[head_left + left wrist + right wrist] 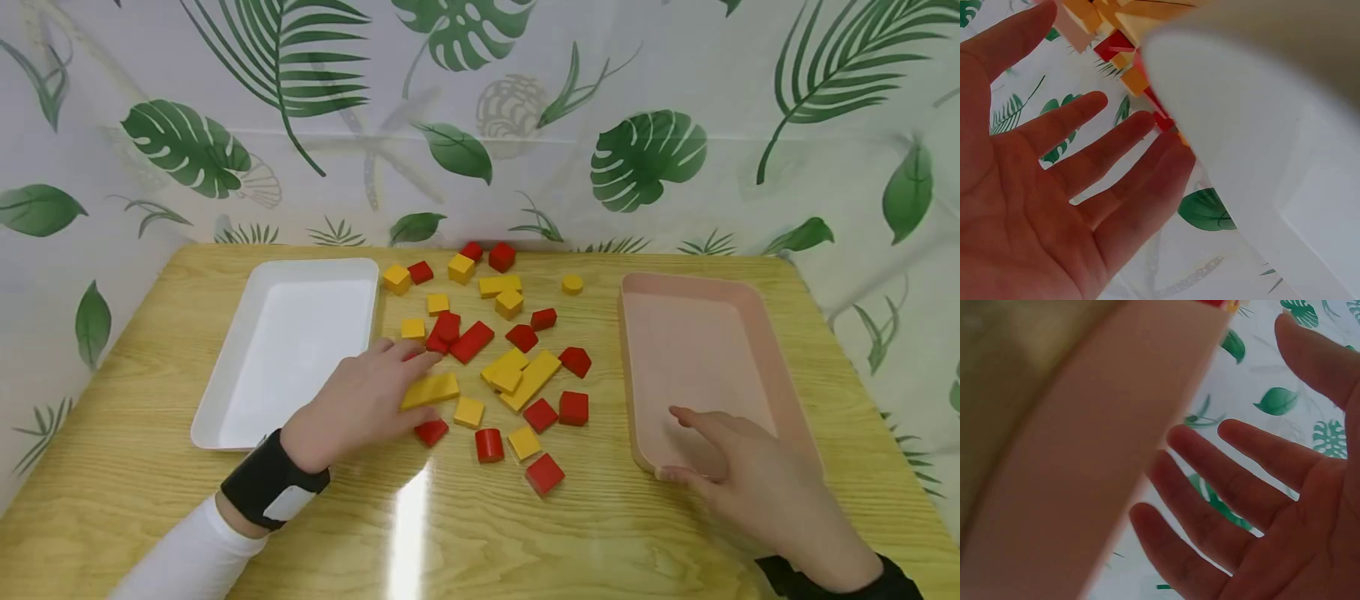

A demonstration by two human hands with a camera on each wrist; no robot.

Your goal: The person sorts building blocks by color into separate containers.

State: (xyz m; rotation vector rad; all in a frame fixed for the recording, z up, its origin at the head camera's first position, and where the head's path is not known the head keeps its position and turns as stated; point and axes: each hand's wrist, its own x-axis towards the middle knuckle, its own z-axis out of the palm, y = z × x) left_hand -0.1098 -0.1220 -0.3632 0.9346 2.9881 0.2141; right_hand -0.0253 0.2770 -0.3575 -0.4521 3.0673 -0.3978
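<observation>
Head view: long yellow block (435,389) lies on the wooden tabletop (600,533) between the thumb and forefinger of the left hand (360,404), with a red block (432,432) just beside the thumb tip. Left thumb and forefinger stand well apart on either side of the yellow block; cannot tell whether skin meets wood. White tray (300,333) sits left of the scattered blocks, pink tray (697,333) right of them. Right hand (765,475) is over the near end of the pink tray, thumb by its near left corner, forefinger extended above the floor; nothing in its grasp. Left wrist view: red and yellow blocks show beyond the fingertips, partly behind the white tray; fingers spread, palm bare. Right wrist view: pink tray wall beside the fingertips, contact unclear; fingers spread, thumb wide of them, palm bare.
</observation>
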